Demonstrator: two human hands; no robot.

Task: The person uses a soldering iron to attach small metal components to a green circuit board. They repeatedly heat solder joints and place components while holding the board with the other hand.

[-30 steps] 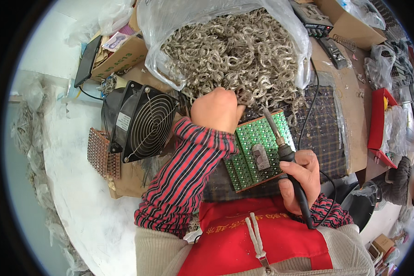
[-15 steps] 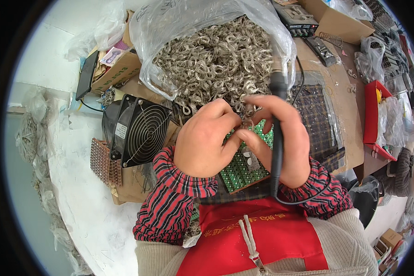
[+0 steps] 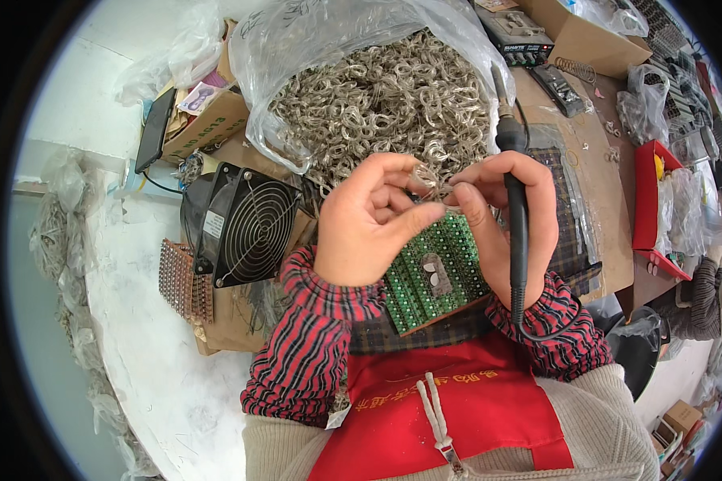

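Observation:
My left hand [image 3: 361,220] is closed, thumb and forefinger pinching a small looped bundle of clear-coated wire [image 3: 430,178]. Opposite it, my right hand [image 3: 529,212] has its thumb and forefinger on the same bundle's right end. A black-handled soldering iron [image 3: 517,232] lies across that hand, tip pointing up and away, its cord looping over the wrist. Just below both hands rests a green circuit board panel [image 3: 413,280] with rows of small pale dots. On the panel lies a small clear piece with two white ovals [image 3: 436,274].
Beyond my hands, a big clear plastic bag [image 3: 257,96] is heaped with wire bundles [image 3: 377,104]. To the left stand a black fan [image 3: 253,228], a stack of brown boards [image 3: 180,276] and a phone [image 3: 154,132]. A soldering station [image 3: 521,48] and a red box [image 3: 654,200] are at the right.
My hands have drawn slightly apart, and the left fingers have opened out around the wire bundle. The soldering iron has shifted right with my right hand, uncovering more of the green panel.

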